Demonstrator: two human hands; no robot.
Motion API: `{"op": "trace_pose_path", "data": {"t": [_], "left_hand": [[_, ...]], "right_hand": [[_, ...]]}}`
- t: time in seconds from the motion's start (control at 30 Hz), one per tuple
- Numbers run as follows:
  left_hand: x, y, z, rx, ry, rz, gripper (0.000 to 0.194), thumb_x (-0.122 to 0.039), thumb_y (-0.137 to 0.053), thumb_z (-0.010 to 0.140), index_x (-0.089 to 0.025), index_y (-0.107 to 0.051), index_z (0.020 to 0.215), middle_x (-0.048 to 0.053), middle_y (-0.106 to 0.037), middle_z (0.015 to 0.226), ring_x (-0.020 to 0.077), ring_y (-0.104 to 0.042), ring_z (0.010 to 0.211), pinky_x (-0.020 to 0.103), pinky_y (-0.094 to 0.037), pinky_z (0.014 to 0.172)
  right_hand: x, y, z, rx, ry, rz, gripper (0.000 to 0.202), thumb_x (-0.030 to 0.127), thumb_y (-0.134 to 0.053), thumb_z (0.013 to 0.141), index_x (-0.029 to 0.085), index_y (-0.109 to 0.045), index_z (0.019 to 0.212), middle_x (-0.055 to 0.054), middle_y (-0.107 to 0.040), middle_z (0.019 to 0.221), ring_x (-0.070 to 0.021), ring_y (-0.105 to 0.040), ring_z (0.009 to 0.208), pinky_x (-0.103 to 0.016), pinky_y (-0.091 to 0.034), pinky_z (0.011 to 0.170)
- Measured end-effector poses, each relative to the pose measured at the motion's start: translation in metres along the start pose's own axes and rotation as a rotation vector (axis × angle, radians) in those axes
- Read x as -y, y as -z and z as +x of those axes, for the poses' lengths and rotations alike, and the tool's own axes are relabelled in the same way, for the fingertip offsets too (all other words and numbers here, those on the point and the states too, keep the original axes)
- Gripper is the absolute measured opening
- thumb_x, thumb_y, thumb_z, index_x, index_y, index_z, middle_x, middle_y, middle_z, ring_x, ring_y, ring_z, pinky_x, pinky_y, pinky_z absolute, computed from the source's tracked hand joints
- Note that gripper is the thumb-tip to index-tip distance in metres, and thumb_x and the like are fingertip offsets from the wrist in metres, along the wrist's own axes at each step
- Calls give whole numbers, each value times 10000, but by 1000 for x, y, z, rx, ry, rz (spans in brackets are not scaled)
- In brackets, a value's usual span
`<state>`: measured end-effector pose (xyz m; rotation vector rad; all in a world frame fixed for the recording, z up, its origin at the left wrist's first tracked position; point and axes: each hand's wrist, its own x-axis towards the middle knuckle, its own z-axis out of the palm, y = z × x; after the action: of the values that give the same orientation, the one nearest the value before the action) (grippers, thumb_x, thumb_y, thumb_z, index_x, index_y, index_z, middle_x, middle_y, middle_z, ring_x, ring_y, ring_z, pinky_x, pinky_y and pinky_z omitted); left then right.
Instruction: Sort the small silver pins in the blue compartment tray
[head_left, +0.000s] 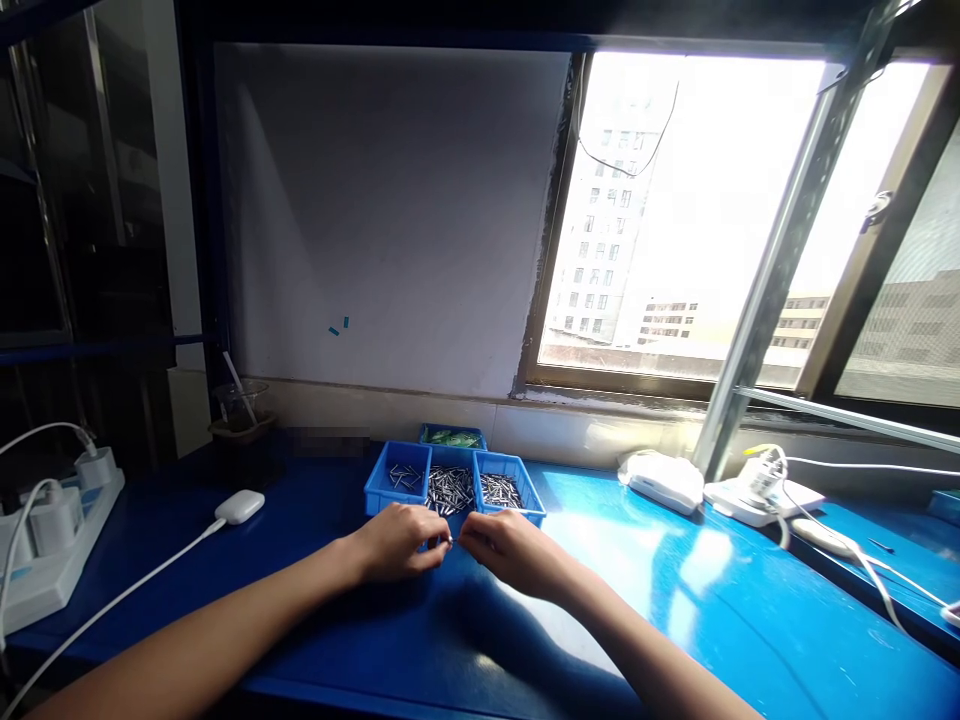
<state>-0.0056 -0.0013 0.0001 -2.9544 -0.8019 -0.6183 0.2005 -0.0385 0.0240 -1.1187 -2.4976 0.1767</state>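
Shiny piece (451, 541) sits pinched in my left fingers (435, 524), needing steadiness; my right fingers (475, 526) curl beside it, grip unclear.

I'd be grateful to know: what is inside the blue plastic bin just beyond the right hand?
The blue plastic bin holds a pile of small, slender, dark and silvery metal pins. Whatever lies under the top ones is covered and cannot be seen.

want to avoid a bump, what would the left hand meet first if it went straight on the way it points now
The left hand would probably meet the right hand first, as it lies close ahead; this one view leaves depth unclear.
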Motion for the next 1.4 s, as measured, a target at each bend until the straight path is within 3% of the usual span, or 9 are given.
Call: {"op": "trace_pose_path", "data": {"t": [0.97,1.4], "left_hand": [[-1,2,0,30,13,88,159,-200,-487,878,-173,-635,831,31,-671,782,173,-605,718,241,-408,637],[-6,4,0,-45,27,-123,161,-183,-462,881,-160,-618,849,16,-625,747,142,-562,662,230,-406,621]], "right_hand": [[0,-1,-1,47,-2,-93,246,248,-449,926,183,-643,788,-33,-637,661,-150,-552,584,-255,-338,540],[-3,-10,0,97,36,-32,224,229,-469,919,167,-617,763,-9,-612,620,-116,-529,552,-221,-337,530]]}}
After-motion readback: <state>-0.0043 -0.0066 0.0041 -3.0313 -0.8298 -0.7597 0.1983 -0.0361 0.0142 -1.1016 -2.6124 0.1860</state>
